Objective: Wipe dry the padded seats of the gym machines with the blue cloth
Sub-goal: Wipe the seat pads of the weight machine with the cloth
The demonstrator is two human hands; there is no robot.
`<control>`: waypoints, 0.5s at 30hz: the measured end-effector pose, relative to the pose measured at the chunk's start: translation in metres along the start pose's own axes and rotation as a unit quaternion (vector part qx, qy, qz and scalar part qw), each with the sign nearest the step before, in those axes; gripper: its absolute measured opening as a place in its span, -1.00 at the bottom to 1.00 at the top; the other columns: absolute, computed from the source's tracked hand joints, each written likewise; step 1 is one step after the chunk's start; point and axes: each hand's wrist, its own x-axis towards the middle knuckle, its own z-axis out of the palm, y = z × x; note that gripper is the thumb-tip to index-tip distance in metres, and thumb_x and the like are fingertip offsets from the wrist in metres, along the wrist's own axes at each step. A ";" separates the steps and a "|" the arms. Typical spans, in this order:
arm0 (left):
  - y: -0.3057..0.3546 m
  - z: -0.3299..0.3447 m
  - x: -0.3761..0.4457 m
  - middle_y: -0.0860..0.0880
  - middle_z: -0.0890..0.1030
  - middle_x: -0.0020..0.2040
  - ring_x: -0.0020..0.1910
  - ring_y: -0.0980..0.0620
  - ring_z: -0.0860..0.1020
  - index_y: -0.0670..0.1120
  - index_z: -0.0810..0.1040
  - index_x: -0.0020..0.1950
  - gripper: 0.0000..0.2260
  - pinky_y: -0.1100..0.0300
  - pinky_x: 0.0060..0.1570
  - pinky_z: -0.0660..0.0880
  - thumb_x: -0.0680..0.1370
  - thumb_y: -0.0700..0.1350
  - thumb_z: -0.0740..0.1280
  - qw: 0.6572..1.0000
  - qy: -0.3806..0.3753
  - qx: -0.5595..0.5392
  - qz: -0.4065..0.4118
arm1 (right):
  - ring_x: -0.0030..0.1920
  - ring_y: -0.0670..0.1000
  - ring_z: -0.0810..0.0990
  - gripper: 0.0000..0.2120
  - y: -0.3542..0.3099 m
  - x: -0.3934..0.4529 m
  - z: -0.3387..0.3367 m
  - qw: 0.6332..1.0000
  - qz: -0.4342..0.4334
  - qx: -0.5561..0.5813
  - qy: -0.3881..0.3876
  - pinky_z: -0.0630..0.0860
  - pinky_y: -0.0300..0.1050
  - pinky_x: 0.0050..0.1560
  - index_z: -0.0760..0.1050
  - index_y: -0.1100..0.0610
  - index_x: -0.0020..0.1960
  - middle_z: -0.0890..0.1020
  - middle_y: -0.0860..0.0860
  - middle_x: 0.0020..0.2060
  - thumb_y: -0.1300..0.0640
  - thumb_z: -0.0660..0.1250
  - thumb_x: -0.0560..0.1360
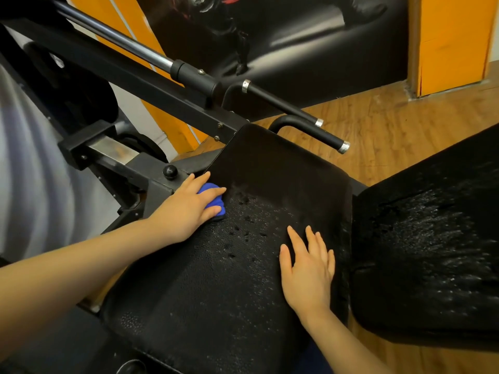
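A black padded seat (221, 279) of a gym machine fills the middle of the view, its textured surface speckled with water drops. My left hand (186, 209) presses the bunched blue cloth (213, 201) onto the seat's far left edge, fingers laid over it and slightly curled. My right hand (307, 268) rests flat on the seat's right side, fingers straight and spread. A second black pad (432, 238) to the right is also wet with many drops.
The black machine frame (151, 85) with a chrome rod (113, 36) runs across the upper left. Two black handles (310, 122) with metal end caps jut out behind the seat. A black adjustment knob (170, 171) sits beside my left hand. Wooden floor and orange walls lie beyond.
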 end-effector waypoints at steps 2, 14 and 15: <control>0.004 0.003 0.013 -0.05 -0.06 0.61 0.57 -0.18 -0.13 0.13 0.15 0.57 -0.52 -0.15 0.50 0.09 0.65 0.08 0.14 1.000 0.019 -0.002 0.000 | 0.57 -0.02 -0.11 -0.53 0.000 0.000 0.000 1.000 0.000 0.002 0.003 -0.25 0.06 0.52 0.10 -0.19 0.54 0.06 -0.04 0.58 -0.15 0.01 0.64; 0.026 0.001 0.075 -0.09 0.05 0.60 0.57 -0.18 -0.04 0.07 0.23 0.55 -0.55 -0.17 0.43 0.21 0.66 0.12 0.09 0.996 0.047 0.070 -0.014 | 0.57 -0.02 -0.12 -0.53 0.000 0.000 -0.001 1.000 0.002 0.004 -0.005 -0.24 0.07 0.53 0.10 -0.20 0.54 0.05 -0.05 0.58 -0.15 0.01 0.64; 0.026 0.002 0.071 -0.09 0.05 0.60 0.57 -0.16 -0.03 0.07 0.22 0.55 -0.55 -0.16 0.43 0.22 0.67 0.12 0.08 0.996 0.045 0.073 -0.015 | 0.57 -0.02 -0.12 -0.53 0.000 0.000 -0.001 1.000 0.001 0.003 -0.004 -0.24 0.07 0.53 0.10 -0.19 0.54 0.05 -0.04 0.58 -0.15 0.01 0.65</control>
